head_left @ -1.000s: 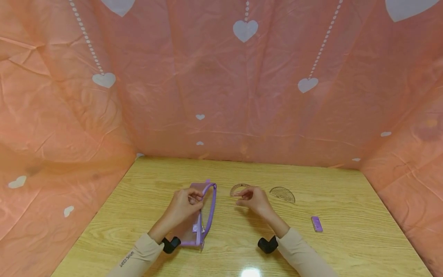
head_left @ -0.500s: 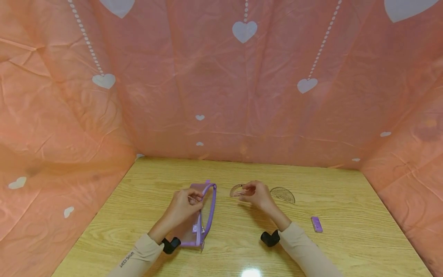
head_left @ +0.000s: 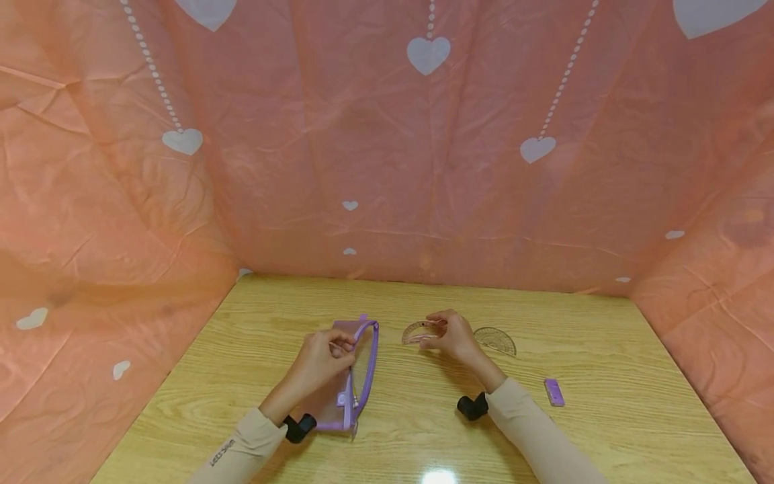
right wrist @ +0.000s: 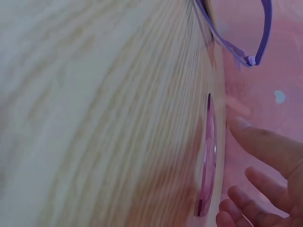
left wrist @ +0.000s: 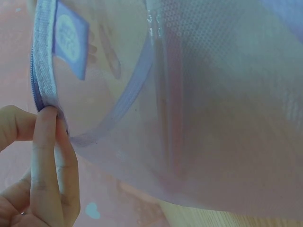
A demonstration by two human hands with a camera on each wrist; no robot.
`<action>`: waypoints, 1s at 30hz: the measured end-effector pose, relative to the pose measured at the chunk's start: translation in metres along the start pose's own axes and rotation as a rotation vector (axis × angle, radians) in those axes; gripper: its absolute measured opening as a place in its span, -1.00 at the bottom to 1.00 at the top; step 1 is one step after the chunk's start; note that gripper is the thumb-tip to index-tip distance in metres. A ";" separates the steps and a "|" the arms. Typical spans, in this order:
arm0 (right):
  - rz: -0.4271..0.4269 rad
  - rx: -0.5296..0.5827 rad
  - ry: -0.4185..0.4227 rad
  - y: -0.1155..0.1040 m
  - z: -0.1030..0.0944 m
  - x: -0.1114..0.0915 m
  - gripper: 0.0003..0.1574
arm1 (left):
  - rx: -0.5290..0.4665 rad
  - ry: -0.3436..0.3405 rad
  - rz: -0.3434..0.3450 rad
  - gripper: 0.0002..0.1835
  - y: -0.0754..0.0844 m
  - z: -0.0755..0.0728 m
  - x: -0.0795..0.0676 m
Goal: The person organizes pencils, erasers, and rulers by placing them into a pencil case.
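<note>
Fingers [head_left: 343, 338] of the left hand [head_left: 319, 355] are, in the head view, clamped on the zipped edge of a see-through purple pouch [head_left: 330, 402], which gapes on the counter [head_left: 242, 356]. The left forearm and a black wrist device [head_left: 299, 428] hide a part of this pouch. The right hand [head_left: 452, 337] is over a pink-edged protractor [head_left: 409, 331], and it covers the right end of it. Near this hand lies a grey protractor [head_left: 494, 341], its marks too small for reading; nearer to the person is a small purple block [head_left: 553, 392]. Both sleeves are cut off by the lower border.

In the left wrist view, the thumb and fingers pinch the zip edge, but the hand is cut at the corner. Behind the cloudy wall stands a long reddish strip [left wrist: 175, 104], too blurred to name.

In the right wrist view, the fingers are apart and hold nothing; the protractor lies on the counter, seen almost from its edge. The pouch shows only partly at the top.
</note>
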State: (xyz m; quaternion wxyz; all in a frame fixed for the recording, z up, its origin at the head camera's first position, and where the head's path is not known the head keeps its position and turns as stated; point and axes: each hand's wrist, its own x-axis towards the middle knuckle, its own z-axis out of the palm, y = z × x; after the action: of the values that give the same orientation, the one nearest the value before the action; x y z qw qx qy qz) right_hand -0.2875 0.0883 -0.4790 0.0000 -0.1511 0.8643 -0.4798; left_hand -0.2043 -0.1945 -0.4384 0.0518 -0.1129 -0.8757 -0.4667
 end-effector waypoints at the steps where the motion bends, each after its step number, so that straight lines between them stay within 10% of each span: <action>1: -0.005 -0.012 -0.004 0.001 0.000 0.001 -0.34 | -0.001 -0.001 -0.001 -0.81 0.001 0.000 0.000; 21: -0.004 -0.151 -0.096 0.004 0.001 0.018 -0.23 | 0.001 0.002 0.038 -0.83 -0.003 0.000 0.002; 30: -0.159 -0.190 -0.137 0.009 -0.002 0.024 -0.46 | -0.002 -0.005 0.046 -0.83 -0.005 0.000 0.002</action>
State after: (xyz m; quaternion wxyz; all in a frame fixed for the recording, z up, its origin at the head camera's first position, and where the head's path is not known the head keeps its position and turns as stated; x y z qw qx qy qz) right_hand -0.3129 0.0878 -0.4822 0.0069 -0.2508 0.8890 -0.3830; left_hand -0.2079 -0.1973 -0.4419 0.0605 -0.1343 -0.8725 -0.4659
